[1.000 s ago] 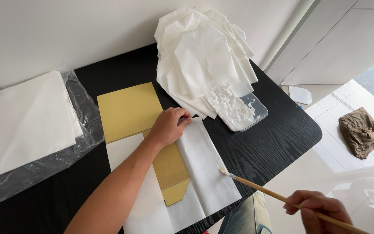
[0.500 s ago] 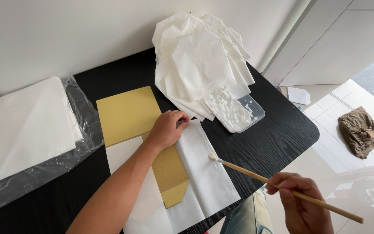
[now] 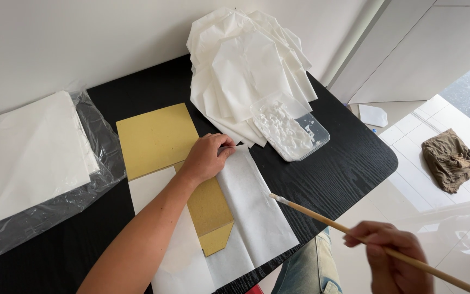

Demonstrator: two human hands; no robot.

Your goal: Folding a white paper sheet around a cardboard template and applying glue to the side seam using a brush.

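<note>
Head view showed my left hand [image 3: 206, 158] pressed palm-down, fingers curled, on the white paper sheet [image 3: 257, 212] at its top edge, beside the gold sheet [image 3: 156, 139] on the black desk [image 3: 349, 158]. A gold folded strip [image 3: 210, 215] lay along the white paper below that hand. My right hand [image 3: 393, 261] was closed around a wooden brush [image 3: 333, 222], its tip hovering over the paper's right edge. Behind sat a clear tray of white paste [image 3: 289, 128] against a pile of folded white papers [image 3: 246, 71].
</note>
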